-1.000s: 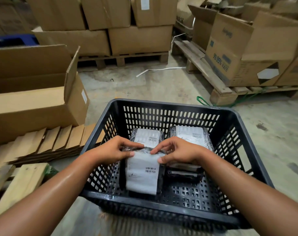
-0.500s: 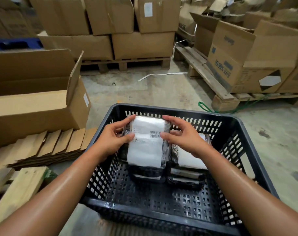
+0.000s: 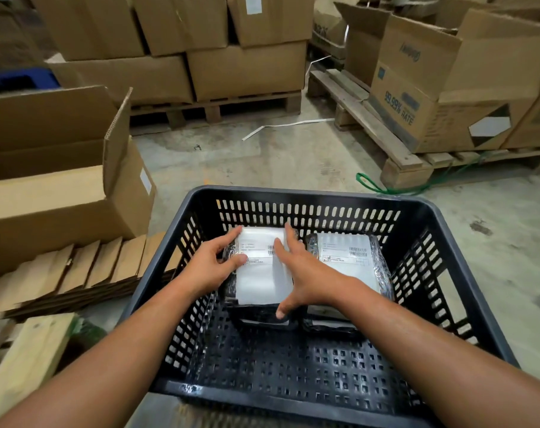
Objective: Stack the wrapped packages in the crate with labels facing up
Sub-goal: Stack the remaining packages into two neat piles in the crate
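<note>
Two stacks of wrapped packages stand side by side against the far wall of the black crate (image 3: 293,193), nearly touching each other. We see the near half of the perforated floor bare, and a strip of bare floor between the right stack and the right wall. The left stack sits close to the left wall. We count two labels facing up, one on each top package, and at least one more package under each; the full number we cannot tell. The left hand (image 3: 207,268) grips the left edge of the left top package (image 3: 262,282), fingers curled round it and thumb on the label. The right hand (image 3: 307,279) lies spread flat on that label, fingers straight, thumb at its near edge. The right top package (image 3: 349,264) lies just beside. One open carton (image 3: 61,196) stands left of the crate.
</note>
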`<state>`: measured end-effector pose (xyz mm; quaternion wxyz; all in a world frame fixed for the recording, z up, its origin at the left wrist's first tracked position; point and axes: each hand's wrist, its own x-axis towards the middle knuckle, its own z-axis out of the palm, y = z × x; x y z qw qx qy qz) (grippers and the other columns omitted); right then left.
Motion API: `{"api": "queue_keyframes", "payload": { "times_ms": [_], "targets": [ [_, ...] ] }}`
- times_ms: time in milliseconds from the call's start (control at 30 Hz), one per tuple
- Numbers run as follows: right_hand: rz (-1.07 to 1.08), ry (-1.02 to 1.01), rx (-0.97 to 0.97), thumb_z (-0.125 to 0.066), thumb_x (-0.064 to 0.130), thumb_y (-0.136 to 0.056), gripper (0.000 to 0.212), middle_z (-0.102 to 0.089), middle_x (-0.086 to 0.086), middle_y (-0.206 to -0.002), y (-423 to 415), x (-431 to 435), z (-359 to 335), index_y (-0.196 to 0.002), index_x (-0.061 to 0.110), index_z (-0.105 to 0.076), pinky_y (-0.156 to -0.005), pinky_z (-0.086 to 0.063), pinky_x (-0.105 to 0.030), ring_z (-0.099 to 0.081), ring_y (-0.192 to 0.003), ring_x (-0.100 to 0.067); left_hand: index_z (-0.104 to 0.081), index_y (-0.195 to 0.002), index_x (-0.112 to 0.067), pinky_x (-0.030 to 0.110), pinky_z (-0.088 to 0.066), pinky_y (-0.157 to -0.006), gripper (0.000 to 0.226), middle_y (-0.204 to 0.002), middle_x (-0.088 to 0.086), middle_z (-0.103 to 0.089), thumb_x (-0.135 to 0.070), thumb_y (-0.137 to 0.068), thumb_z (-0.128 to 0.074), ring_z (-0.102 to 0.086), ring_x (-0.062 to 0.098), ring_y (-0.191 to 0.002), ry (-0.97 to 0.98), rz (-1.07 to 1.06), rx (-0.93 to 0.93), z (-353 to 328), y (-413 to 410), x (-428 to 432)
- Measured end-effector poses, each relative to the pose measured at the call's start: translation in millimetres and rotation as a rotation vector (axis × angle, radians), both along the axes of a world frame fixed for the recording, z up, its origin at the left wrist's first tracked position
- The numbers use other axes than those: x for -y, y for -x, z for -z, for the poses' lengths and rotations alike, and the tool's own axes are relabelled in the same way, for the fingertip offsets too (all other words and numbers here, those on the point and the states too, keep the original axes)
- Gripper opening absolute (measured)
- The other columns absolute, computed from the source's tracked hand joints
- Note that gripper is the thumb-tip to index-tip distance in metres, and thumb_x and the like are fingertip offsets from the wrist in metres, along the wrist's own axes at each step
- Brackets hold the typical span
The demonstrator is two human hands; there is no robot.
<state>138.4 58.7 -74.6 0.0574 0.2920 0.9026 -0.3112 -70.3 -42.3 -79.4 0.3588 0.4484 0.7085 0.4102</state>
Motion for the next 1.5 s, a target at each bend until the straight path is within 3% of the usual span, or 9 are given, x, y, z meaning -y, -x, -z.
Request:
{"api": "queue_keyframes", "payload": {
  "times_ms": [100,167,233,300,500,600,733,1400,1500],
  "targets": [
    [0.028,-0.014,0.017,-0.095,0.04,-0.071,0.146,0.044,-0.007,-0.163,2.2,3.3,0.9,-0.165,0.012,0.012,-0.13,-0.011,-0.042,0.014,-0.159,-0.033,-0.027,-0.157,-0.033,0.014,-0.052,-0.089,0.099,-0.158,0.001,-0.038,-0.021,-0.078,-0.085,-0.052,0.004,-0.123,0.074,0.105,-0.014,1.7,7.2,1.3],
    [0.04,-0.027,0.02,-0.092,0.042,-0.076,0.14,0.038,-0.013,-0.165,2.7,5.0,1.3,-0.164,0.007,0.011,-0.13,-0.012,-0.044,0.013,-0.159,-0.036,-0.01,-0.16,-0.032,0.029,-0.027,-0.118,0.139,-0.167,-0.004,-0.007,-0.042,-0.053,-0.097,-0.02,0.014,-0.149,0.183,0.256,-0.14,2.6,12.2,-1.0],
    [0.041,-0.033,0.021,-0.088,0.044,-0.08,0.133,0.032,-0.018,-0.167,3.3,4.5,0.8,-0.164,0.002,0.006,-0.13,-0.014,-0.043,0.008,-0.159,-0.038,0.01,-0.159,-0.033,0.029,-0.003,-0.121,0.163,-0.159,-0.012,0.029,-0.058,-0.038,-0.097,0.015,0.007,-0.147,0.32,0.441,-0.362,5.0,12.0,-2.8],
    [0.044,-0.027,0.021,-0.087,0.045,-0.081,0.129,0.026,-0.019,-0.169,0.4,0.6,1.3,-0.164,0.001,0.002,-0.129,-0.014,-0.04,0.006,-0.16,-0.036,0.026,-0.154,-0.029,0.028,0.001,-0.121,0.17,-0.154,-0.01,0.043,-0.06,-0.039,-0.095,0.022,0.007,-0.144,0.38,0.531,-0.519,11.8,8.1,-8.5],
    [0.023,-0.143,0.026,-0.079,0.053,-0.086,0.113,0.016,-0.017,-0.173,-0.3,3.7,10.2,-0.166,0.011,-0.011,-0.127,-0.019,-0.059,0.018,-0.158,-0.038,0.012,-0.159,-0.019,0.018,-0.001,-0.114,0.165,-0.162,-0.008,0.029,-0.055,-0.04,-0.097,0.007,0.007,-0.148,0.288,0.395,-0.505,16.6,14.8,-13.2],
    [0.0,-0.425,0.095,-0.064,0.081,-0.078,0.118,0.005,-0.02,-0.174,-0.9,-2.1,15.0,-0.166,0.018,-0.017,-0.124,0.009,-0.065,0.017,-0.157,-0.042,0.007,-0.159,-0.019,0.023,-0.004,-0.118,0.164,-0.164,-0.004,0.023,-0.059,-0.037,-0.095,0.003,0.014,-0.151,0.269,0.38,-0.509,17.2,14.9,-16.7],
    [0.149,-0.336,0.201,-0.042,0.105,-0.057,0.135,0.012,-0.013,-0.174,-6.5,-10.1,27.4,-0.166,0.037,0.001,-0.107,0.019,-0.084,0.024,-0.155,-0.046,0.006,-0.16,-0.018,0.023,-0.005,-0.118,0.164,-0.165,-0.005,0.022,-0.055,-0.038,-0.097,0.002,0.014,-0.152,0.257,0.379,-0.497,17.7,17.7,-19.9],
    [0.199,-0.358,0.149,-0.032,0.111,-0.051,0.138,0.009,-0.006,-0.175,-5.6,-6.3,39.1,-0.164,0.042,0.005,-0.108,0.022,-0.08,0.026,-0.155,-0.04,0.011,-0.159,-0.017,0.015,0.001,-0.111,0.167,-0.164,-0.007,0.022,-0.053,-0.037,-0.098,0.002,0.002,-0.142,0.245,0.387,-0.483,14.4,12.4,-16.6],
    [0.198,-0.288,0.102,-0.038,0.109,-0.051,0.137,0.006,-0.007,-0.175,-8.5,-7.2,35.4,-0.164,0.042,-0.002,-0.108,0.026,-0.078,0.025,-0.156,-0.039,0.013,-0.159,-0.02,0.022,-0.001,-0.117,0.168,-0.165,0.001,0.021,-0.052,-0.038,-0.099,0.004,0.016,-0.151,0.243,0.368,-0.479,9.8,11.8,-15.4]
  ]
}}
